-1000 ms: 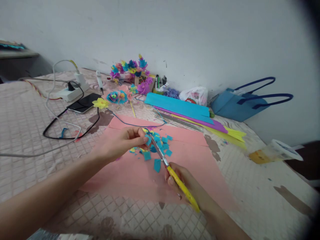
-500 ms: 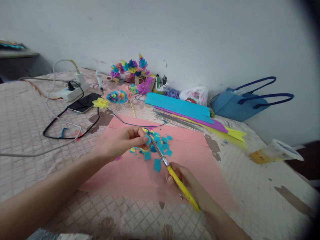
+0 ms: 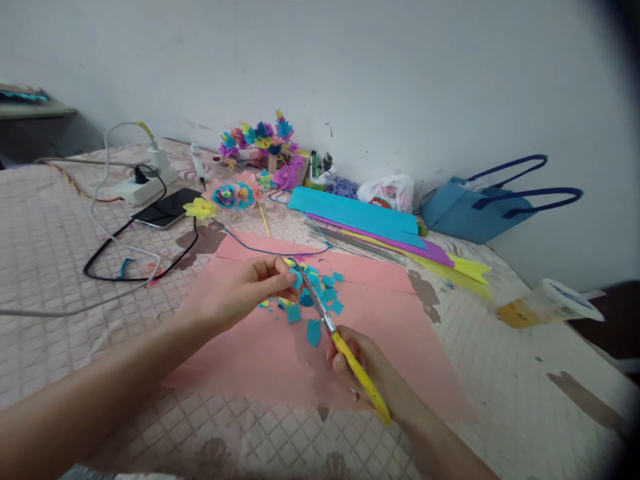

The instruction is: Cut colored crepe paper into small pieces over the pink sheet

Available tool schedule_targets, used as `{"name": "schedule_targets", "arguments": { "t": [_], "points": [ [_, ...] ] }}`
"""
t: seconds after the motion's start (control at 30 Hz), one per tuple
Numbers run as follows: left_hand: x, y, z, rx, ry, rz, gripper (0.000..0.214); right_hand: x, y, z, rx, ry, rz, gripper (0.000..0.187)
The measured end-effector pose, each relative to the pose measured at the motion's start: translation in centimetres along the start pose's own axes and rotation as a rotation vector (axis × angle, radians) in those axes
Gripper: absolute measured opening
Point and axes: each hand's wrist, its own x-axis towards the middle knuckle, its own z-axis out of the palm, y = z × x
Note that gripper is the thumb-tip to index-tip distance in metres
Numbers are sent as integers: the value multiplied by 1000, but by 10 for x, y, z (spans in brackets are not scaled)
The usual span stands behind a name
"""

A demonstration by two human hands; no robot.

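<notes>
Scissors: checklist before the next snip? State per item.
1. Right hand grips the yellow handle of the scissors: ok.
2. Left hand pinches the blue paper piece at the blades: ok.
3. Left fingertips apart from the blades: cannot tell, they sit very close.
4. Blades open enough to take paper: cannot tell.
5. Pink sheet lies under the cut, with the blue scraps on it: ok.
6. Black cable away from the blades, off the sheet to the left: ok.
</notes>
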Motion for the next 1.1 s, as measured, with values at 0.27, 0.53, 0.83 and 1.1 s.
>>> {"name": "schedule_targets", "arguments": {
  "t": [0.27,0.53,0.83,1.1],
  "points": [
    [-5,-4,24,-300,129,-4,19,2,0,7,-51,89,-54,40],
    [-6,-8,34,-373,227,3,17,8,2,16,-71,171,-61,34],
    [-7,-10,35,-376,236,14,17,8,-4,17,-53,167,-48,32],
    [-7,-12,35,-353,253,26,18,8,-2,17,-81,210,-39,27]
  ]
}}
